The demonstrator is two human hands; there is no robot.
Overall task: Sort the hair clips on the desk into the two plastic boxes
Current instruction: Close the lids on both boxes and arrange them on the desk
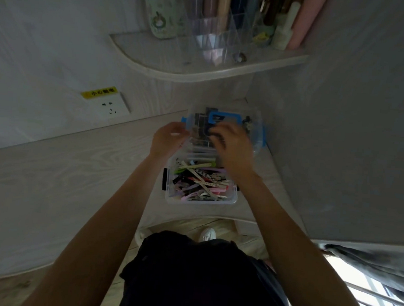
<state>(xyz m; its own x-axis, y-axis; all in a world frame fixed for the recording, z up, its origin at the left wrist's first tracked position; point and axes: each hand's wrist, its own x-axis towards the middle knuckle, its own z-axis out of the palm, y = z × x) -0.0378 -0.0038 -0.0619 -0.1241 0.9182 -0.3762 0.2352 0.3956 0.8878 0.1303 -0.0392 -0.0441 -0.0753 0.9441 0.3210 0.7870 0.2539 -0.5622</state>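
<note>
Near clear box (201,197) on the desk (57,163) — full of pastel hair clips (203,180), long axes mostly left-right. Beyond it, touching, the blue-latched box (261,133) holds dark clips. Left hand (168,139) curls at that box's left rim; whether it grips cannot be told. Right hand (231,146), blurred, fingers curled over the dark clips — nearer to them; grip unclear.

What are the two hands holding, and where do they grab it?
Both hands are at the far box with the blue handle. The left hand seems to grip its near-left edge; the right hand is blurred, so its grip cannot be told.
</note>
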